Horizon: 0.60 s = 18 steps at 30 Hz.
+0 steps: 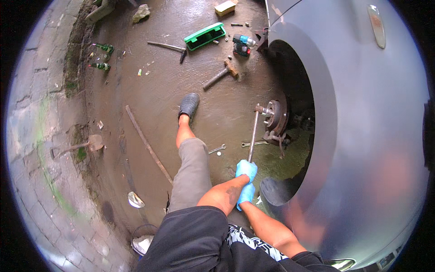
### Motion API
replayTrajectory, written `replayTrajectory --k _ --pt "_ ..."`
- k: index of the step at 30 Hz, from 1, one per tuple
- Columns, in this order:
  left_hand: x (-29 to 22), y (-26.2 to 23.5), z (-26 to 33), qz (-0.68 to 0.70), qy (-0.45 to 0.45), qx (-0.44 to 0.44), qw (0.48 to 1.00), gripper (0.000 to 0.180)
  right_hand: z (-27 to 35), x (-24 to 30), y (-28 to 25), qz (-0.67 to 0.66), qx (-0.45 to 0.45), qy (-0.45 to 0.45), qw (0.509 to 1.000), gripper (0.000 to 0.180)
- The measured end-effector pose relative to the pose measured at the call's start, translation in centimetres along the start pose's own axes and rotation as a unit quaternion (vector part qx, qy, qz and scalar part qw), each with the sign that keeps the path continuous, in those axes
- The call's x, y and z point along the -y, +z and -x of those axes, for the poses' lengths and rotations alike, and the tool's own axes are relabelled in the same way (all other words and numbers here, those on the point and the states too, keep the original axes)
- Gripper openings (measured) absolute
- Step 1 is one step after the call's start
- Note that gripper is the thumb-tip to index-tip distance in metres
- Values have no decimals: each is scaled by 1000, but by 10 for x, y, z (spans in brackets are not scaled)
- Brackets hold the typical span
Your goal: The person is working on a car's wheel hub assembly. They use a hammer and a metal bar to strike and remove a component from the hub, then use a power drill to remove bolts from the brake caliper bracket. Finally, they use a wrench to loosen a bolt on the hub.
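Note:
A long metal breaker bar (pixel 254 136) runs from the bare wheel hub (pixel 275 115) back toward me. At its far end a socket head (pixel 261 109) meets the middle of the hub. My left hand (pixel 247 169), in a blue glove, is closed around the near part of the bar. Just behind it, my right hand (pixel 245 196), also blue-gloved, is closed at the bar's near end, though the fingers there are partly hidden. The hub sits inside the wheel arch of a grey-blue car (pixel 362 127), with no wheel on it.
Wrenches (pixel 217 148) lie on the wet ground near the hub. Farther off are a sledgehammer (pixel 220 77), a cordless impact driver (pixel 243 44), a green case (pixel 205 37) and a thinner hammer (pixel 167 46). A wooden pole (pixel 147 143), a shovel (pixel 93 143) and green bottles (pixel 102 66) lie left.

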State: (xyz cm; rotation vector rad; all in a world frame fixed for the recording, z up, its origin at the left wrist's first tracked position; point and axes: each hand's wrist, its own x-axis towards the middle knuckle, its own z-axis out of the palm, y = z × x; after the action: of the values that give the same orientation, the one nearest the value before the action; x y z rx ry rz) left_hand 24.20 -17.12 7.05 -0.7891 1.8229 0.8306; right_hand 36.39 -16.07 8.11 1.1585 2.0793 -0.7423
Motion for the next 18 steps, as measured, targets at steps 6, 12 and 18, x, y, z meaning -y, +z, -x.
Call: replayTrajectory --k 6,12,18 --pt "23 30 -29 -10 38 -36 999 32 -1 3 -3 -8 14 8 1000 34" --pt "13 26 -17 -22 44 -45 998 34 -19 -28 20 -35 20 -9 999 32" --pt "24 32 -32 -17 53 -44 997 34 -5 6 1 -24 -2 -20 1000 32"
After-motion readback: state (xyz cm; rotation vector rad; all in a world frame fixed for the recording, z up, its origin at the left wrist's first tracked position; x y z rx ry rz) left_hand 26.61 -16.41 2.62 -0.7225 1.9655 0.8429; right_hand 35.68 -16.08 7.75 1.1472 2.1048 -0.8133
